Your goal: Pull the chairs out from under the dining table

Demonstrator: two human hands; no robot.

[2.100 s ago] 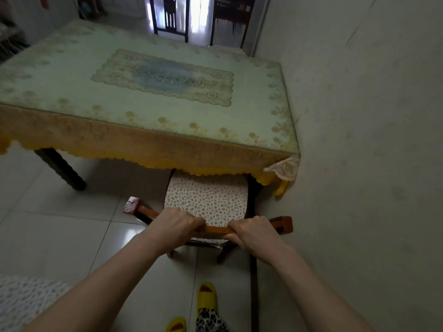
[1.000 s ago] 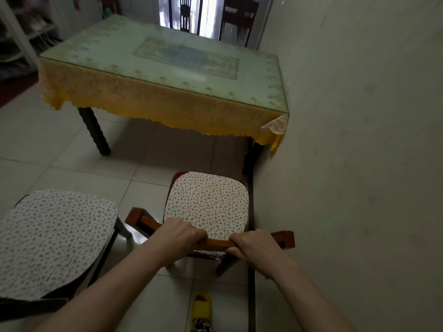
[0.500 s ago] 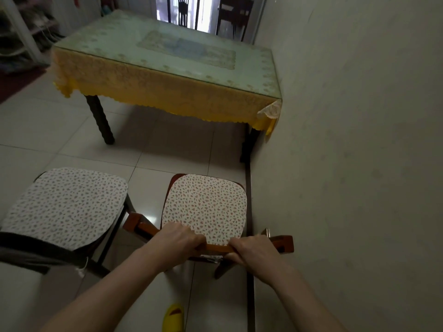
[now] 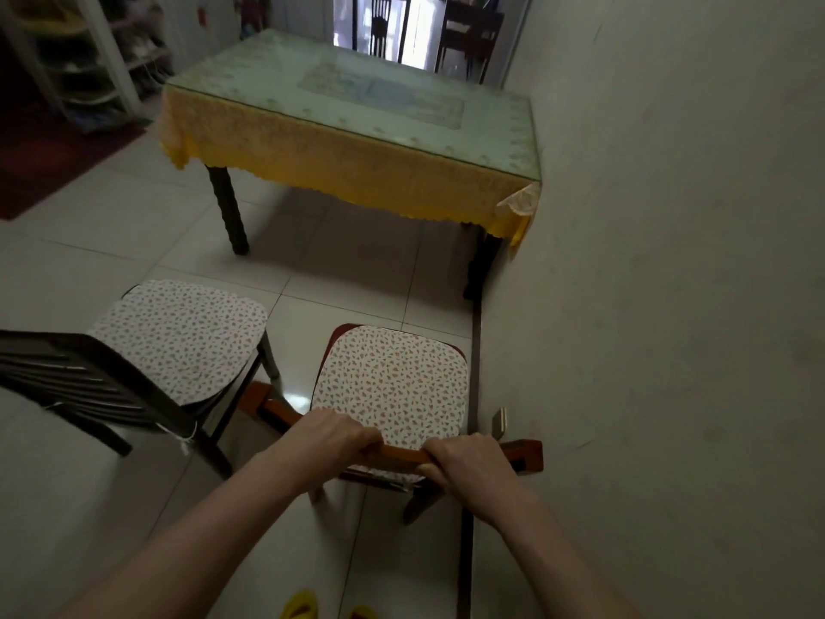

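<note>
The room is dim, and the only strong light comes from the doorway at the far end, which is washed out white and gives a pale glare on the glass top of the bench. The floor tiles show a soft reflection. The wide lens bends the wall at the right edge, and the dark chair back at left looks slightly blurred.

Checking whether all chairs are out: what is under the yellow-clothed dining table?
Under the yellow-clothed dining table: bare tiled floor and dark legs. The hanging cloth hides the far part.
</note>
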